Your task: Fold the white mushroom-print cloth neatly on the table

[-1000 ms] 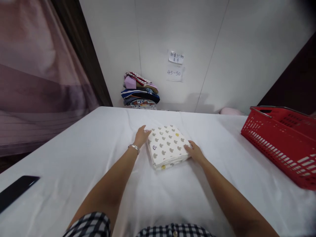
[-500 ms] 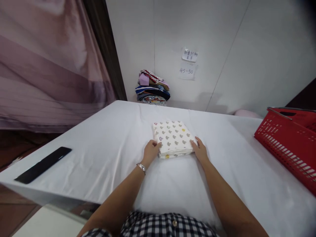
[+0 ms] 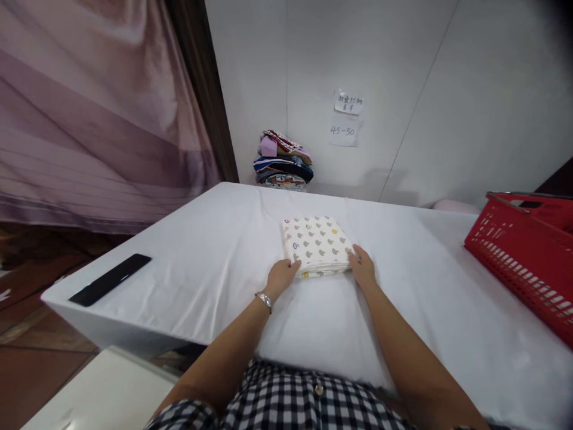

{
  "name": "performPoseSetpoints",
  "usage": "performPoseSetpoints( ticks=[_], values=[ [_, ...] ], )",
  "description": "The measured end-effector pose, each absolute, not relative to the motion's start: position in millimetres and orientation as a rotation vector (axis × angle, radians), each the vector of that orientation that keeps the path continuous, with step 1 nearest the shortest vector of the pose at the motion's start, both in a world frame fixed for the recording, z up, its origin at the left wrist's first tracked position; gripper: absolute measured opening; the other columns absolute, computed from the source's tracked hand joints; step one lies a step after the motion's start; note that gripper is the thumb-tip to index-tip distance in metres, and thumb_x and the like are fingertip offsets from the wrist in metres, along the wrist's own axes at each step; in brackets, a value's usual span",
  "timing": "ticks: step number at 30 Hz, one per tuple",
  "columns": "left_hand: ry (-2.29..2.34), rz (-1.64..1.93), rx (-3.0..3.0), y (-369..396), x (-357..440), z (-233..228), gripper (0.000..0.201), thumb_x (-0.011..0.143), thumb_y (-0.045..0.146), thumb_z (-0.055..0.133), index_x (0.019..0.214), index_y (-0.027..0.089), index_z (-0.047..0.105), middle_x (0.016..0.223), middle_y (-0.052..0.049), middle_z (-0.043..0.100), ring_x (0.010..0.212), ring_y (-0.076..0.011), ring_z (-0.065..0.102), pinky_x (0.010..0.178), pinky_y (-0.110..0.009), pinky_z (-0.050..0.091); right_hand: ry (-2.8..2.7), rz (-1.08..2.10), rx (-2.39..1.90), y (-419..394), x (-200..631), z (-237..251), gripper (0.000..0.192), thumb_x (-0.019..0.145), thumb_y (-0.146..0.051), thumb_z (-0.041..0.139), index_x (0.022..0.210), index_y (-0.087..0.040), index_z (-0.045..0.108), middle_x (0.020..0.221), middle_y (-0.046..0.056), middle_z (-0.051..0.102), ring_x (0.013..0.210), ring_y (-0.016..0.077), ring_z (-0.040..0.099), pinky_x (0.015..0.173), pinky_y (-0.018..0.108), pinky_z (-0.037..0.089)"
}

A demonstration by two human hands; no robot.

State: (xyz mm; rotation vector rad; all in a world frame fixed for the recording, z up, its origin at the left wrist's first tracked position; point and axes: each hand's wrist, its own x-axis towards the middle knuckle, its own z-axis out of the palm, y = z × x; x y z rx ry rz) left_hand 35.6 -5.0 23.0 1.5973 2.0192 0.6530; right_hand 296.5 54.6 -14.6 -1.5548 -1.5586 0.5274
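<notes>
A white cloth [image 3: 319,242] printed with small grey, yellow and dark motifs lies folded into a thick square on the white-covered table [image 3: 201,251]. My left hand [image 3: 283,276] grips its near left corner, the thumb on top and the fingers tucked against the side. At the near right corner, my right hand [image 3: 363,266] pinches the edge between thumb and fingers. The layered fold edges face me. The fingertips under the cloth are hidden.
A black flat slab [image 3: 111,279] lies near the table's left edge. On the right stands a red plastic basket [image 3: 528,257]. Behind the far edge is a stack of folded fabrics [image 3: 284,161] against the wall, below paper signs [image 3: 344,131]. A pink curtain [image 3: 89,119] hangs at left.
The view has shifted slightly, so the scene sits a little to the right. Both hands stay at the near corners of the folded cloth, with the left thumb slightly more along the near edge.
</notes>
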Motion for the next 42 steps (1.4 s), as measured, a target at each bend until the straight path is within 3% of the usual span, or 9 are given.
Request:
performPoseSetpoints(
  ticks=[4, 7, 13, 18, 24, 35, 42],
  values=[
    [2.029, 0.617, 1.64, -7, 36, 25, 0.043, 0.085, 0.052, 0.039, 0.058, 0.02, 0.051, 0.068, -0.007, 0.063, 0.068, -0.0209, 0.059, 0.055, -0.029, 0.034, -1.768, 0.121, -1.427, 43, 284, -10, 0.043, 0.09, -0.036, 0.038, 0.121, -0.014, 0.057, 0.132, 0.014, 0.052, 0.126, 0.0257, 0.041, 0.107, 0.044, 0.031],
    [2.033, 0.607, 1.669, -9, 37, 25, 0.046, 0.088, 0.051, 0.033, 0.063, 0.02, 0.056, 0.074, -0.009, 0.067, 0.072, -0.0218, 0.061, 0.058, -0.03, 0.036, -1.958, 0.021, -1.26, 31, 263, -6, 0.037, 0.091, -0.032, 0.039, 0.121, -0.019, 0.058, 0.128, 0.01, 0.056, 0.127, 0.0256, 0.042, 0.107, 0.048, 0.027],
    [2.001, 0.56, 1.695, -11, 36, 25, 0.051, 0.091, 0.047, 0.026, 0.073, 0.019, 0.064, 0.086, -0.011, 0.07, 0.079, -0.0233, 0.063, 0.064, -0.031, 0.04, -2.34, 0.087, -1.052, 21, 231, -5, 0.036, 0.091, -0.026, 0.041, 0.125, -0.023, 0.056, 0.127, 0.009, 0.058, 0.123, 0.0238, 0.047, 0.105, 0.047, 0.029],
    [1.997, 0.545, 1.655, -2, 29, 28, 0.054, 0.088, 0.057, 0.029, 0.066, 0.02, 0.061, 0.081, -0.01, 0.07, 0.075, -0.0243, 0.063, 0.061, -0.031, 0.04, -2.385, 0.115, -1.036, 20, 232, -5, 0.036, 0.09, -0.026, 0.044, 0.124, -0.022, 0.056, 0.129, 0.01, 0.057, 0.122, 0.0239, 0.048, 0.103, 0.046, 0.031],
    [2.116, 0.625, 1.559, 32, 21, 35, 0.054, 0.084, 0.064, 0.032, 0.078, 0.019, 0.061, 0.087, -0.012, 0.07, 0.081, -0.0255, 0.064, 0.062, -0.031, 0.041, -2.365, 0.079, -1.03, 19, 233, -8, 0.037, 0.089, -0.025, 0.046, 0.123, -0.022, 0.058, 0.127, 0.011, 0.058, 0.121, 0.025, 0.049, 0.103, 0.047, 0.032],
    [2.15, 0.655, 1.597, 41, 27, 22, 0.041, 0.091, 0.042, 0.03, 0.085, 0.018, 0.063, 0.096, -0.014, 0.069, 0.093, -0.0253, 0.064, 0.073, -0.033, 0.043, -2.37, 0.105, -1.008, 18, 234, -9, 0.038, 0.088, -0.026, 0.046, 0.124, -0.021, 0.057, 0.13, 0.01, 0.056, 0.123, 0.0257, 0.047, 0.105, 0.047, 0.029],
    [2.169, 0.663, 1.545, 66, 14, 29, 0.052, 0.089, 0.058, 0.028, 0.086, 0.018, 0.061, 0.092, -0.014, 0.069, 0.089, -0.027, 0.064, 0.069, -0.034, 0.044, -2.36, 0.097, -1.026, 18, 232, -10, 0.039, 0.087, -0.024, 0.046, 0.125, -0.021, 0.056, 0.13, 0.01, 0.056, 0.123, 0.0254, 0.047, 0.106, 0.046, 0.029]
  ],
)
